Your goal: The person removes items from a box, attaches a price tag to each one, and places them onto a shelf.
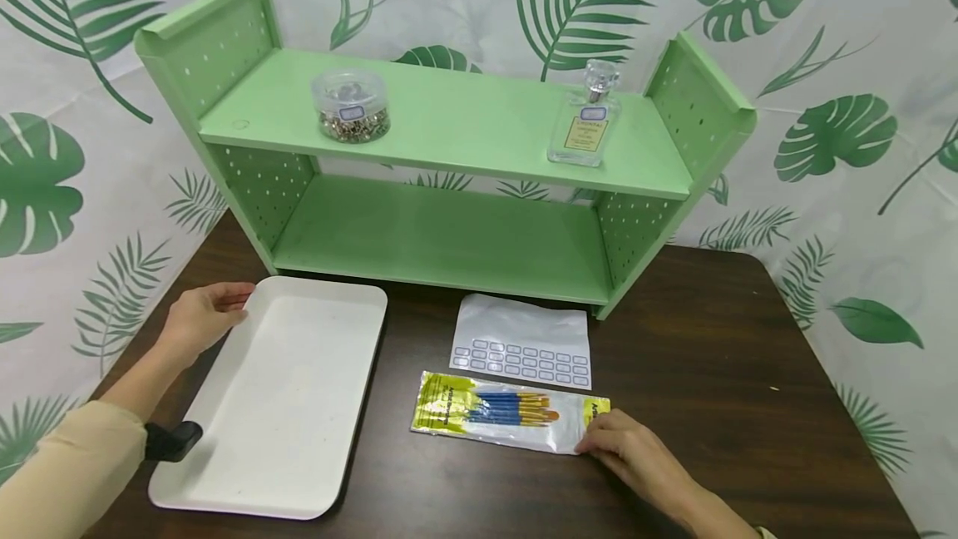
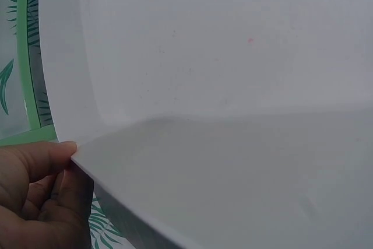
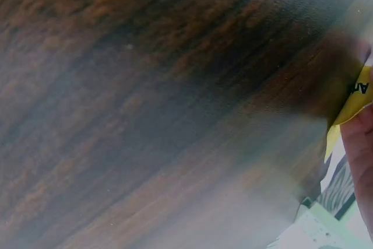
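A white tray (image 1: 280,389) lies at the left of the dark table. My left hand (image 1: 196,321) pinches its far left rim; in the left wrist view the thumb and fingers (image 2: 44,158) meet at the tray's edge. Right of the tray is a clear packet of paintbrushes (image 1: 509,412) with blue handles and yellow printed ends. My right hand (image 1: 632,456) pinches the packet's right end. In the right wrist view only a yellow corner of the packet (image 3: 355,100) and part of that hand show.
A green two-tier shelf (image 1: 449,227) stands at the back. On its upper board are a round clear jar (image 1: 352,106) of small metallic pieces and a glass perfume bottle (image 1: 585,127). A sheet of labels (image 1: 524,343) lies between shelf and packet. A leaf-patterned cloth (image 1: 838,15) hangs behind.
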A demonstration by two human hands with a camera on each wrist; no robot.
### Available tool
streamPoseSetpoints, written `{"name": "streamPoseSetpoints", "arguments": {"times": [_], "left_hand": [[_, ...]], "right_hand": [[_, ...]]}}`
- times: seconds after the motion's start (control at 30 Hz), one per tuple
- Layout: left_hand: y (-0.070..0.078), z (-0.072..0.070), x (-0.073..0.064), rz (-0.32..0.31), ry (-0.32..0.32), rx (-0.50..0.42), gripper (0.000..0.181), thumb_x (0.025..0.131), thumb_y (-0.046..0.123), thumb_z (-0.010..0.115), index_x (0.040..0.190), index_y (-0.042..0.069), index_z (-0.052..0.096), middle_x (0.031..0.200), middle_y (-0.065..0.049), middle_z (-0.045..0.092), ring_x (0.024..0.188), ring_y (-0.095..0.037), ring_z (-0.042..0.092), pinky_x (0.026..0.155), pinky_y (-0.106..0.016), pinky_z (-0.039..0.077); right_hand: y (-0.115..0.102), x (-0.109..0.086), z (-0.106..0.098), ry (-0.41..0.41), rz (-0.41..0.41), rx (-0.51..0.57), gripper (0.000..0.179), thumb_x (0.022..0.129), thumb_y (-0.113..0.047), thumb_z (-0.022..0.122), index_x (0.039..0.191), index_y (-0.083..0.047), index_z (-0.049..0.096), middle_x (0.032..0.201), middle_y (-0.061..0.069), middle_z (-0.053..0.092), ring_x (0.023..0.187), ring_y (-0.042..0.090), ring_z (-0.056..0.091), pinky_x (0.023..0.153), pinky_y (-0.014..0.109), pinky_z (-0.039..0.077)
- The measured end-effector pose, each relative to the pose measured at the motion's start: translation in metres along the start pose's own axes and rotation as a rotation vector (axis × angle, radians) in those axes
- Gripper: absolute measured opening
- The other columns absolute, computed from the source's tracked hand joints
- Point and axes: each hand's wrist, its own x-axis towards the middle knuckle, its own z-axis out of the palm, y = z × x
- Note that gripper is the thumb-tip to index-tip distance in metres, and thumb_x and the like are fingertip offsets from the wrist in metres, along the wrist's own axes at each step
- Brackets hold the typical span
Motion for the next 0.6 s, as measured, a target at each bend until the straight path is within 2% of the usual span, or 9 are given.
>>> {"name": "streamPoseSetpoints", "arguments": {"times": [0.27, 0.43, 0.6], "left_hand": [[0.0024, -0.0002, -0.0001, -0.007, -0.012, -0.005, 0.04, 0.088, 0.002, 0.059, 0.126, -0.01, 0.051, 0.117, -0.031, 0.057, 0.099, -0.032, 0.058, 0.06, -0.008, 0.045], [0.002, -0.001, -0.0008, 0.001, -0.008, 0.002, 0.04, 0.088, 0.003, 0.058, 0.125, -0.01, 0.052, 0.117, -0.03, 0.058, 0.097, -0.028, 0.059, 0.059, -0.008, 0.044], [0.0006, -0.0013, -0.001, 0.003, -0.008, 0.003, 0.04, 0.087, 0.003, 0.059, 0.125, -0.01, 0.052, 0.117, -0.03, 0.058, 0.087, -0.012, 0.058, 0.059, -0.008, 0.044]], "right_hand": [[0.0046, 0.0017, -0.002, 0.005, -0.079, 0.059, 0.024, 0.07, 0.0, 0.077, 0.082, -0.021, 0.072, 0.086, -0.014, 0.063, 0.081, 0.003, 0.053, 0.067, 0.02, 0.049], [0.0069, 0.0026, -0.0045, -0.042, -0.028, 0.104, 0.02, 0.073, -0.003, 0.076, 0.083, -0.02, 0.074, 0.086, -0.014, 0.064, 0.082, 0.003, 0.054, 0.067, 0.022, 0.049], [0.0076, 0.0018, -0.0054, -0.05, 0.012, 0.164, 0.018, 0.073, -0.004, 0.076, 0.083, -0.019, 0.073, 0.084, -0.013, 0.065, 0.08, 0.002, 0.054, 0.065, 0.022, 0.049]]}}
